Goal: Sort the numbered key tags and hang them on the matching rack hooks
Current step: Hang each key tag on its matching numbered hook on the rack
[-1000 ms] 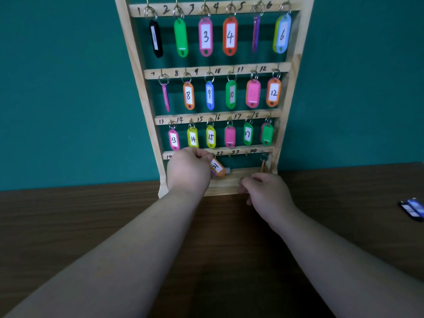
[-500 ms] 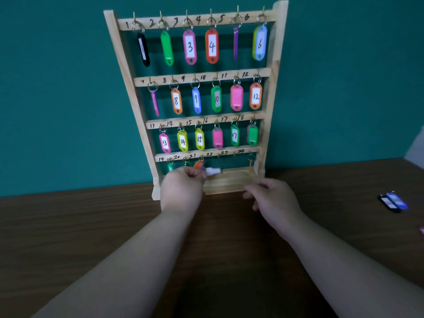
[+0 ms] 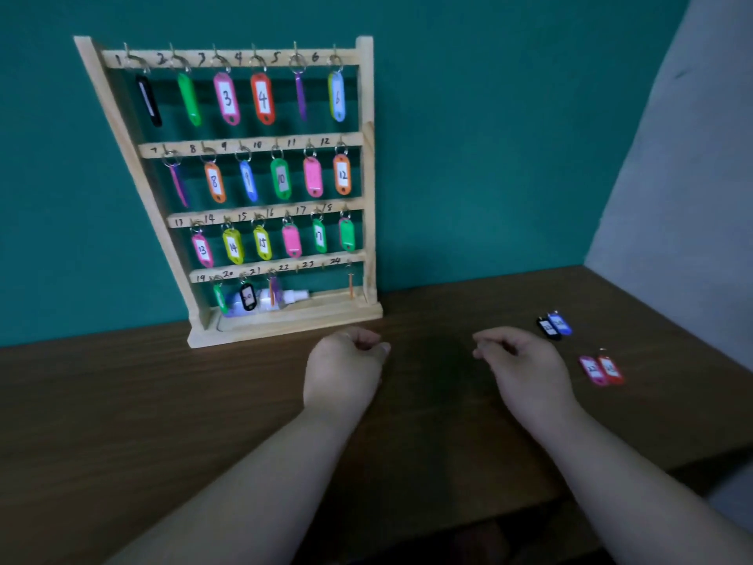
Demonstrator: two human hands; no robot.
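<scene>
A flat teal wall [image 3: 489, 157] fills the back of the view. At the right it meets a pale grey wall [image 3: 688, 177] that slants in at an angle. Below runs a dark brown bench [image 3: 122, 401] with fine wood grain. The light is dim and even, with soft shadows.

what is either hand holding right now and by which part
Nothing is held: the left hand and the right hand hang loosely curled and empty above the table.

One rack [image 3: 366, 157], perhaps twenty-two hung tags [image 3: 263, 99], four loose tags [image 3: 591, 371], one bottle [image 3: 290, 297].
</scene>
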